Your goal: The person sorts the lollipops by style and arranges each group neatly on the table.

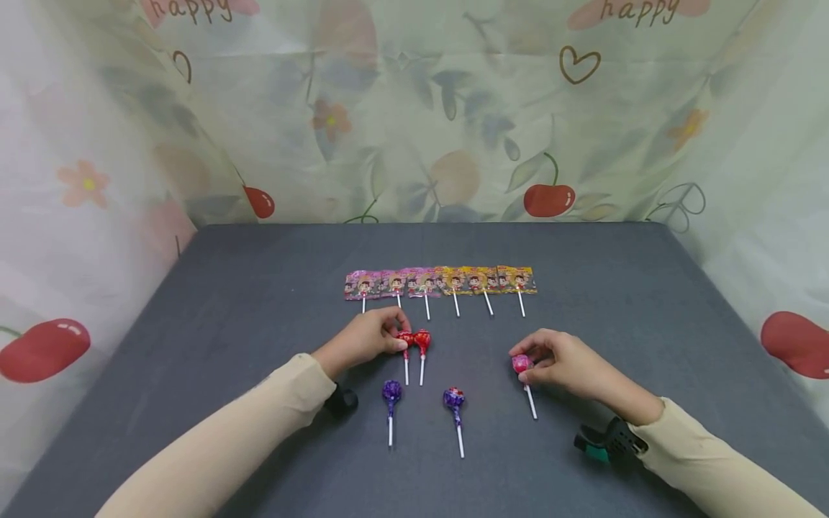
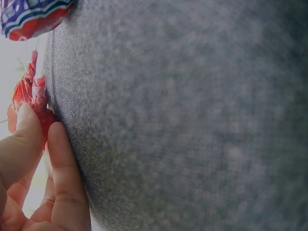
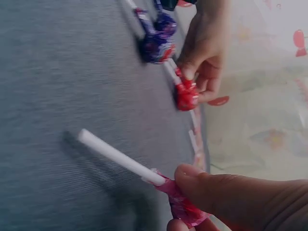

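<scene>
My left hand [image 1: 364,339] pinches the head of a red lollipop [image 1: 406,352] between thumb and fingers. Right beside it lies a second red lollipop [image 1: 422,341], sticks pointing toward me. Off to the right, my right hand [image 1: 570,365] holds a pink lollipop [image 1: 521,363] by its wrapped head. In the right wrist view the white stick [image 3: 118,156] of that pink lollipop stands a little off the cloth, with a shadow below. Nearer to me lie two purple lollipops, one plain purple [image 1: 391,391] and one purple with red [image 1: 454,397], spaced apart.
Behind the hands, a row of flat-wrapped lollipops lies side by side: pink packets [image 1: 393,283] on the left, yellow packets [image 1: 482,279] on the right. All rest on a dark grey cloth-covered table [image 1: 272,273]. Patterned curtains [image 1: 414,129] enclose the back and sides.
</scene>
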### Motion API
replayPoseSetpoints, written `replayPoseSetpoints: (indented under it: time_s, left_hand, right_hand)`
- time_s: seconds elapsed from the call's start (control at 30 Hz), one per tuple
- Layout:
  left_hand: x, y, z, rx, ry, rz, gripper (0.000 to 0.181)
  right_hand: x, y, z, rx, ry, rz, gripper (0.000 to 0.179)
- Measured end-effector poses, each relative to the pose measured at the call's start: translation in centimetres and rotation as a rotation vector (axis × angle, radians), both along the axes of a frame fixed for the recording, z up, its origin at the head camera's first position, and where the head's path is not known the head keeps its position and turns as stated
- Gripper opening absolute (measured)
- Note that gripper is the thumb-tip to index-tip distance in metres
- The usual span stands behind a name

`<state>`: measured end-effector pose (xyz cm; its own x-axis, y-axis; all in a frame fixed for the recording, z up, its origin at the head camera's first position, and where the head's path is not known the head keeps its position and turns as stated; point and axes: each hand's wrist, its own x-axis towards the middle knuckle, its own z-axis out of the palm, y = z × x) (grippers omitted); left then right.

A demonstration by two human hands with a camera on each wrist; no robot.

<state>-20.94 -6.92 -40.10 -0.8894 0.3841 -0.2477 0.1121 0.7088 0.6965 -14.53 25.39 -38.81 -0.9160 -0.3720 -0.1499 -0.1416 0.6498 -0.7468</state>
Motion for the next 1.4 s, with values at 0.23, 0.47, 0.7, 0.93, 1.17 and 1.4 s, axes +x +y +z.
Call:
replayPoseSetpoints:
  time_s: [0.23,0.47,0.7,0.93,1.17,1.4]
  left_hand:
    - [0.0,-0.1,0.0,0.002,-0.002,-0.002,0.016]
    - [0.1,-0.1,0.0,0.003,-0.013,-0.008,0.016]
    - [0.0,-0.3,-0.3,0.015,0.017,-0.020,0.016]
    - [0.0,-0.2,-0.1,0.045,0.013,-0.028,0.015]
    - [-0.1,-0.1,0.0,0.045,0.021,-0.033,0.015]
    - [-0.1,-0.1,0.1,0.033,0.004,-0.019,0.015]
  right_hand:
    - [-1.7,-2.1,2.1,-0.013,0.055,-0.047,0.033]
    - [-3.6,-5.1,3.6,-0.065,0.117,-0.086,0.034]
    - [-4.5,-8.2,2.7,-0.110,0.148,-0.031,0.031]
    - [-5.0,-9.9,0.3,-0.073,0.105,0.028,0.029]
    - [-5.3,-10.5,-0.8,-0.008,0.089,0.057,0.027]
    - [-5.5,-10.8,-1.0,0.056,0.083,0.058,0.028]
